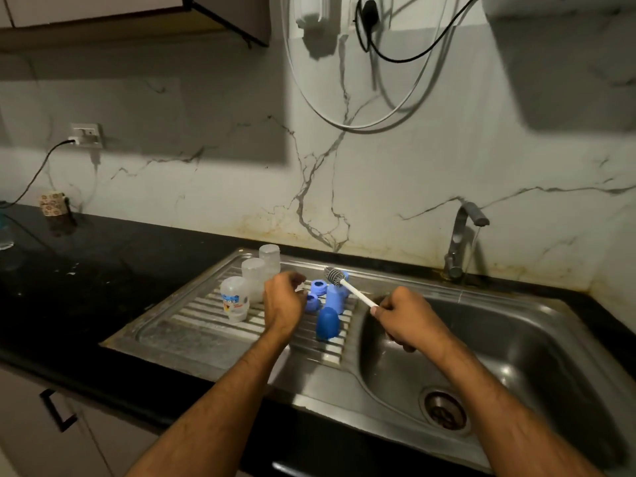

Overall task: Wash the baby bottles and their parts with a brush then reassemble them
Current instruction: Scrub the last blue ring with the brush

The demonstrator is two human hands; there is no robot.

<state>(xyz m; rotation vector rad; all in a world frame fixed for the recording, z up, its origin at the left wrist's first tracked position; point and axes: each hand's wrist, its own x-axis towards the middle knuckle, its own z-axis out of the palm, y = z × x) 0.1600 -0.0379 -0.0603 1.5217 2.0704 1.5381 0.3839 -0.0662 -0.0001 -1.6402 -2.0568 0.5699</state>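
Three clear baby bottles stand upside down on the steel drainboard (192, 332): one with a printed label (235, 299), one behind it (254, 279), one farthest back (269, 257). Blue parts lie to their right: a screw ring (319, 287), a tall cap (335, 299), a domed cap (328, 323). My left hand (284, 302) hovers over them with curled fingers, pinching something small and pale near a blue ring (312, 302); what it is I cannot tell. My right hand (404, 318) grips the white handle of a bottle brush (335, 276), bristles pointing up-left over the caps.
The sink basin (516, 356) with its drain (445, 409) lies to the right, the tap (459, 242) behind it. Black counter (86, 256) stretches left, with a patterned cup (51, 203) near the wall. Cables hang on the marble backsplash.
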